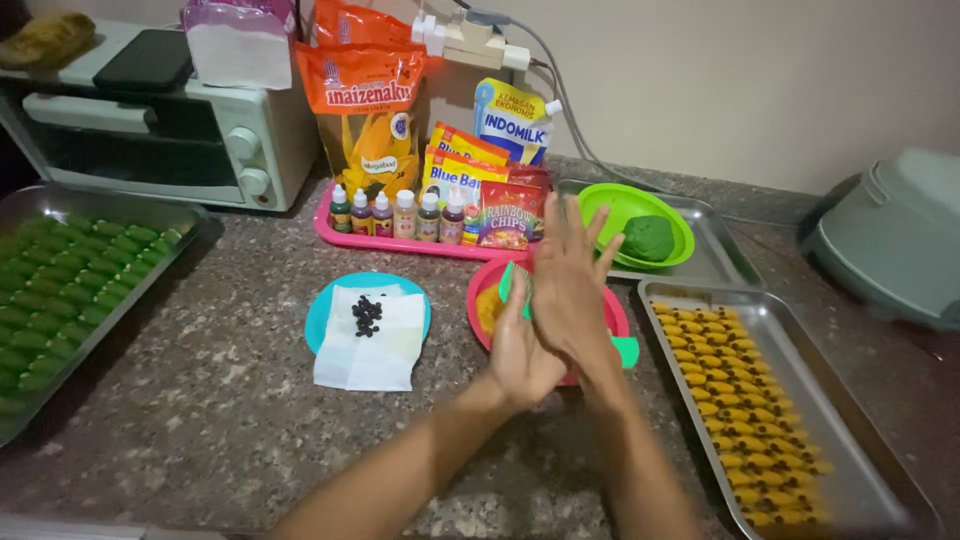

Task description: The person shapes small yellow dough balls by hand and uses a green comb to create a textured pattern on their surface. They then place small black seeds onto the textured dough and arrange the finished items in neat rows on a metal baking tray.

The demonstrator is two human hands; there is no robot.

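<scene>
From the head camera, the left hand [520,350] and right hand [568,285] are pressed palm to palm over the pink bowl [615,322], fingers straight; whatever lies between the palms is hidden, likely a bit of the orange dough [489,308] in that bowl; a green scraper [626,351] rests on its rim. By the look of it the work is well along: the right tray [860,450] holds rows of orange pieces with dark dots along one side, the rest bare; the left tray [40,200] is nearly full of green pieces. A green bowl [600,205] holds a green dough ball [649,238]; a blue plate [322,312] on the desk [200,400] carries tissue with dark chips [367,315]; a pink tray [330,230] holds small colouring bottles [404,213].
</scene>
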